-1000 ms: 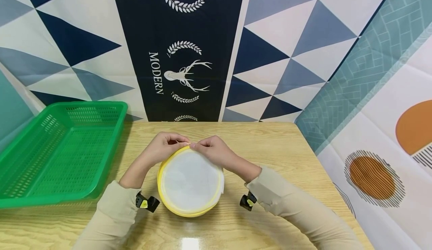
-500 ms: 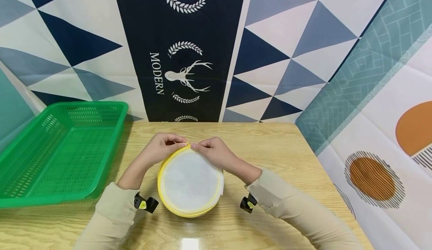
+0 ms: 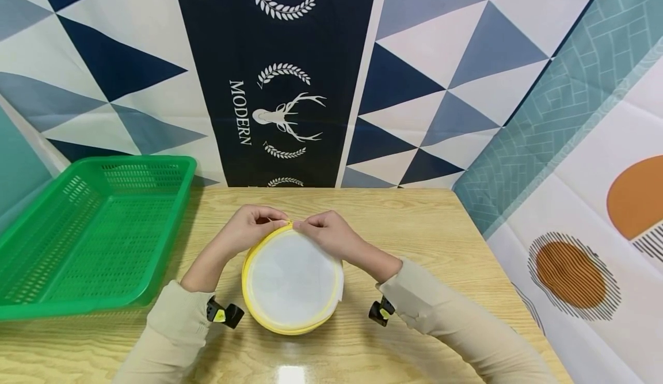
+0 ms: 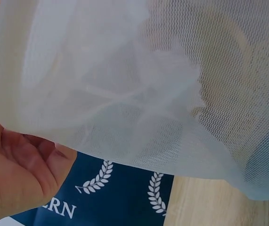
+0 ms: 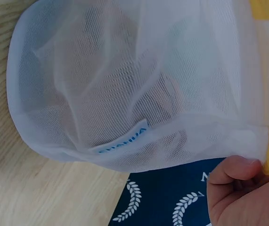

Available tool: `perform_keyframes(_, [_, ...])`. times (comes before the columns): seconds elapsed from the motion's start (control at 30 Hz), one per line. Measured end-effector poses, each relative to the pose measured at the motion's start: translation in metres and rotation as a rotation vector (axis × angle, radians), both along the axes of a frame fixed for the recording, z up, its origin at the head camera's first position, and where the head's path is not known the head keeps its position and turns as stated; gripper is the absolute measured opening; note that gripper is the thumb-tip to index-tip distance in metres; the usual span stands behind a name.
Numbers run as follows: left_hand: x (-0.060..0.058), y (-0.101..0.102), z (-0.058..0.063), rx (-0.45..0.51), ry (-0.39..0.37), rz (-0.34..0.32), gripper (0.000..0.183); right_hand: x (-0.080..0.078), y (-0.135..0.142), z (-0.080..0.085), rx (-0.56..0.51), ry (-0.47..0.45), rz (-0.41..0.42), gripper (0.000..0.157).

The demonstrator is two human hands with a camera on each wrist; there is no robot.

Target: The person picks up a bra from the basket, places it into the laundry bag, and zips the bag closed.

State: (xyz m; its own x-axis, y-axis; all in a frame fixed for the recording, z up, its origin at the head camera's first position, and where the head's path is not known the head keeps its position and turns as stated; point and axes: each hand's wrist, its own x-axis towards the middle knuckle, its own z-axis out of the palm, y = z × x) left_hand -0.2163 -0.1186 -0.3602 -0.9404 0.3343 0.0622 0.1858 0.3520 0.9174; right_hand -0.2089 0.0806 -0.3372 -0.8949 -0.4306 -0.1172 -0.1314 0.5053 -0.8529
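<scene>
A round white mesh laundry bag (image 3: 292, 280) with yellow trim (image 3: 247, 300) stands upright on the table, its flat lid toward the head camera. At the bag's far edge my left hand (image 3: 246, 229) pinches the yellow rim between thumb and fingers. Just to its right, my right hand (image 3: 330, 235) pinches the same rim, the two thumbs nearly meeting. A small piece of yellow trim shows between them. Sheer mesh sides (image 4: 125, 103) fill the left wrist view, with indistinct shapes behind. In the right wrist view a label (image 5: 122, 141) with blue letters lies along the mesh.
A green plastic basket (image 3: 178, 228) with perforated sides stands on the left of the wooden table (image 3: 414, 217). Patterned cloth (image 3: 279, 38) hangs behind the table's far edge, and more hangs along the right side.
Both hands have shifted very slightly at the rim and a little more yellow trim shows between the thumbs. The laundry bag and the basket stay in place.
</scene>
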Motion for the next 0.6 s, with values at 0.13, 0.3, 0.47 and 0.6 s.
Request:
perform_keyframes(0.13, [0.0009, 0.0021, 0.0015, -0.007, -0.006, -0.017, 0.021, -0.0019, -0.0011, 0.0016, 0.037, -0.001, 0.033, 0.029])
perform_keyframes(0.3, [0.0021, 0.0032, 0.0029, -0.012, 0.0, -0.037, 0.019, -0.0039, -0.0027, 0.0014, 0.054, 0.0, 0.083, 0.028])
perform_keyframes(0.47, [0.0016, 0.0032, 0.0019, -0.011, 0.002, -0.042, 0.019, -0.0052, -0.0031, -0.0012, 0.053, 0.004, 0.097, 0.027])
perform_keyframes(0.6, [0.0013, 0.0033, 0.0018, -0.007, 0.002, -0.037, 0.019, -0.0047, -0.0032, -0.0015, 0.056, 0.017, 0.082, 0.026])
